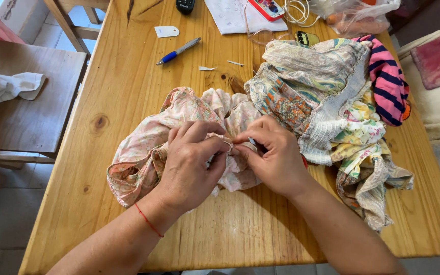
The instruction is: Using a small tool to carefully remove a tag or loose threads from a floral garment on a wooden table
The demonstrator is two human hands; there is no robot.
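Observation:
A crumpled pale pink patterned garment (143, 147) lies on the wooden table (128, 91) near its front edge. My left hand (189, 163) pinches a fold of this fabric between thumb and fingers; a thin red thread circles its wrist. Touching it from the right, my right hand (276, 153) pinches the same fold and holds a small dark tool, mostly hidden between the fingers. Both hands meet at a seam in the middle of the garment.
A pile of colourful garments (332, 102) with a pink and navy striped piece (388, 81) lies to the right. A blue pen (178, 51), a white tag (166, 31), papers, a phone, glasses and a plastic bag sit at the far edge. A wooden chair (26, 107) stands left.

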